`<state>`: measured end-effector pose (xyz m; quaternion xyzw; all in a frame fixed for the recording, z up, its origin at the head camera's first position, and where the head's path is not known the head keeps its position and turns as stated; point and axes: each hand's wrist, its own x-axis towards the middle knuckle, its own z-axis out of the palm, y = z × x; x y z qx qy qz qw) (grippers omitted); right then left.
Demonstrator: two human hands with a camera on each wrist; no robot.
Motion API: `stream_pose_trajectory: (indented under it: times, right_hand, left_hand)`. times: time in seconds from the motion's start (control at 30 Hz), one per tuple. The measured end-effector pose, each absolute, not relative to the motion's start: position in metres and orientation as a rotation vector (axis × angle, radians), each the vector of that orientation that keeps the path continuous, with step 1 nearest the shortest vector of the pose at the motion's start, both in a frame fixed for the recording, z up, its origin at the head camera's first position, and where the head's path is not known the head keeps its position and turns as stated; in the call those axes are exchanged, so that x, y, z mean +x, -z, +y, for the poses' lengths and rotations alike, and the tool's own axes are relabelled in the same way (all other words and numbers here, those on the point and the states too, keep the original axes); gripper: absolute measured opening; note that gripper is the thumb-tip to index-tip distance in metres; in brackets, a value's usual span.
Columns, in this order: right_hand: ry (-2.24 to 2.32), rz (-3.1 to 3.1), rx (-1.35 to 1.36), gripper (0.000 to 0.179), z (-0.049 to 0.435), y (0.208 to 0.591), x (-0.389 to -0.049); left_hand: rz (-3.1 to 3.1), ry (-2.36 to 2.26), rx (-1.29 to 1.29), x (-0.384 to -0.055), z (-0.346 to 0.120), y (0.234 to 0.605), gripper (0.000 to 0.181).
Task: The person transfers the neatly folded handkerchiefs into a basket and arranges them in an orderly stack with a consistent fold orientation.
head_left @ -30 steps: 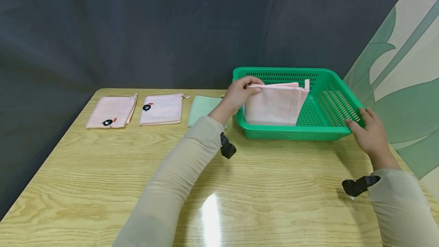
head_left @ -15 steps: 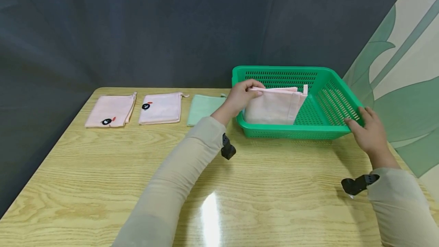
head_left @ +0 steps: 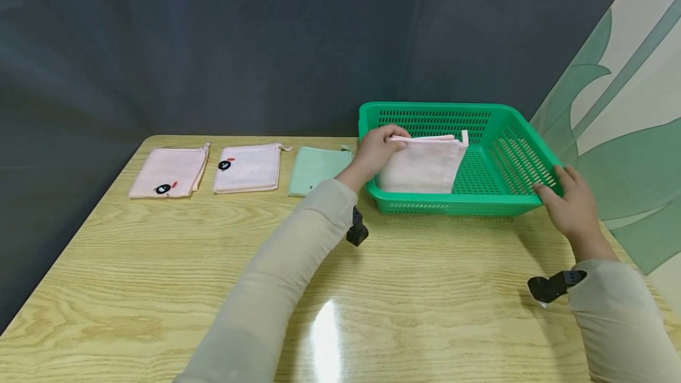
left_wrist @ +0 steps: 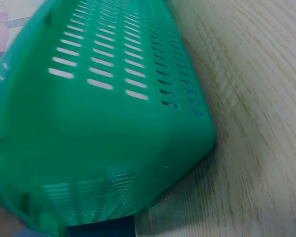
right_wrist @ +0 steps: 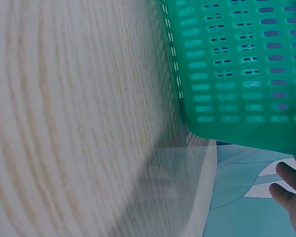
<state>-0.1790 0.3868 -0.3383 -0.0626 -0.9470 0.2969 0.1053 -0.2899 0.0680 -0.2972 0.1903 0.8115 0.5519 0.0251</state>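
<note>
My left hand [head_left: 376, 148] pinches the upper left edge of a folded pale pink towel [head_left: 422, 167] with a small loop. The towel stands on its side within the left part of a green plastic basket [head_left: 511, 199]; its lower edge is hidden behind the front wall. At the basket's right front corner, my right hand [head_left: 574, 205] holds the rim, thumb on the inner side. In the right wrist view, some fingers [right_wrist: 288, 182] show beside the basket wall [right_wrist: 246, 131]. The left wrist view is filled mostly by the basket's outer side [left_wrist: 103, 128].
Left of the basket lie a folded green towel [head_left: 314, 167], a pink towel with a black motif [head_left: 252, 170] and another pink one [head_left: 172, 167], in a row on the wooden table [head_left: 425, 294]. Behind hangs a dark curtain [head_left: 266, 46]; a patterned wall [head_left: 628, 135] borders the right.
The pink towel has sunk slightly in the basket and its loop end has shifted left. My left hand has lowered a little with it. The right hand keeps its place on the rim.
</note>
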Motion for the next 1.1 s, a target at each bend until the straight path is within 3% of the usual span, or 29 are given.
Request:
stream_pose_trajectory:
  times: [0.53, 1.1]
  right_hand:
    - [-0.902, -2.78, -0.17, 0.06, 0.383, 0.342, -0.181]
    - [-0.906, -2.805, -0.153, 0.06, 0.387, 0.338, -0.18]
  left_hand:
    - [2.827, -1.115, 0.741, -0.3, 0.075, 0.307, 0.025]
    - [2.858, -1.155, 0.671, -0.3, 0.078, 0.308, 0.025]
